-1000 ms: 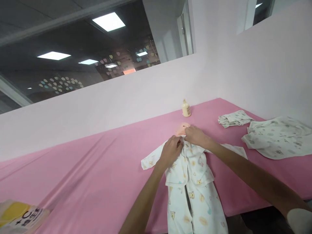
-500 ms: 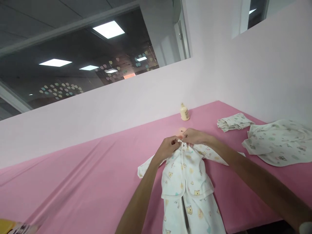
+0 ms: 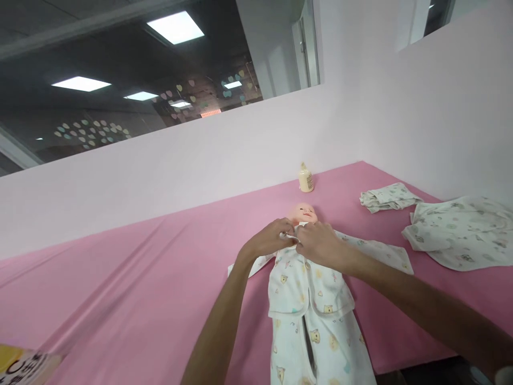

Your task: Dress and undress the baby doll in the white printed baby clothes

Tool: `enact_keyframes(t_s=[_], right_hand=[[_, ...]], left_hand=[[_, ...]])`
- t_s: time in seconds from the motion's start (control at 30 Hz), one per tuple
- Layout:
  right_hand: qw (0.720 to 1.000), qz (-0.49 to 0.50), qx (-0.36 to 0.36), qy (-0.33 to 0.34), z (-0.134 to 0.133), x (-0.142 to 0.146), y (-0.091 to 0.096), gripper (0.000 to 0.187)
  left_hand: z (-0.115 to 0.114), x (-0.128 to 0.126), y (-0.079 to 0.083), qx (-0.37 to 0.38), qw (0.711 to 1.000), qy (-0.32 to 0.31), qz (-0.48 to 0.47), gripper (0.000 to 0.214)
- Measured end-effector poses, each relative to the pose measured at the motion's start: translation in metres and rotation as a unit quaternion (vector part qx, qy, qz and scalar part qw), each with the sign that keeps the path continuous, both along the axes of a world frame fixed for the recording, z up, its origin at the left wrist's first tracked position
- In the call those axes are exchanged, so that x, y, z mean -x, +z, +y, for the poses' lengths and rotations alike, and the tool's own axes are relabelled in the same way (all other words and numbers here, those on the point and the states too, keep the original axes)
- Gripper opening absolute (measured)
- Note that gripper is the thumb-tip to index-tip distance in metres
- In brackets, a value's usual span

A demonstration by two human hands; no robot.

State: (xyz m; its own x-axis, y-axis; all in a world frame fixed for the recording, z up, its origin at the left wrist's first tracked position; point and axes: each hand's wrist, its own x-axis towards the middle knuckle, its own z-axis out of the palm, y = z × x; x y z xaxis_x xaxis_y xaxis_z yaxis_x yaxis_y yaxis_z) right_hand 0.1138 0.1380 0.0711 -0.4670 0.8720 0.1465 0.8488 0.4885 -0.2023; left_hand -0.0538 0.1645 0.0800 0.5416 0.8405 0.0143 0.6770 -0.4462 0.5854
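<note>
A baby doll (image 3: 303,213) lies on its back on the pink table (image 3: 152,283), dressed in a white suit printed with small bears (image 3: 310,299). My left hand (image 3: 269,239) and my right hand (image 3: 316,243) meet at the suit's collar just below the doll's chin. Both hands have their fingers closed, pinching the front edges of the suit at the neck. The doll's face shows above my hands. The suit's sleeves spread out to either side, and its legs run down towards the table's near edge.
A small cream bottle (image 3: 306,178) stands by the pink wall behind the doll. A folded printed cloth (image 3: 387,196) and a larger spread garment (image 3: 457,230) lie at the right. A yellow and white packet (image 3: 22,364) sits at the bottom left corner.
My hands have shifted slightly down the collar, so the doll's face is now uncovered. The view has tilted a little.
</note>
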Motion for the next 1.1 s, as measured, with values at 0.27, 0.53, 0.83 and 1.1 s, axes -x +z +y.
enact_keyframes(t_s=[0.27,0.53,0.83,1.1], right_hand=[[0.999,-0.035,0.007,0.011,0.008,-0.003,-0.001,0.018],[0.994,0.074,0.063,0.043,0.027,-0.014,-0.002,0.014],[0.910,0.234,0.300,0.166,0.043,-0.036,0.010,0.014],[0.940,0.154,0.265,0.148,0.044,-0.032,0.003,0.021]], left_hand=[[-0.005,-0.005,0.000,0.086,0.996,0.002,-0.032,0.010],[-0.005,-0.003,0.005,0.071,0.997,0.008,-0.037,0.019],[-0.010,0.001,0.014,0.094,0.995,0.022,-0.034,0.025],[-0.010,0.000,0.010,0.090,0.996,0.011,-0.001,0.028]])
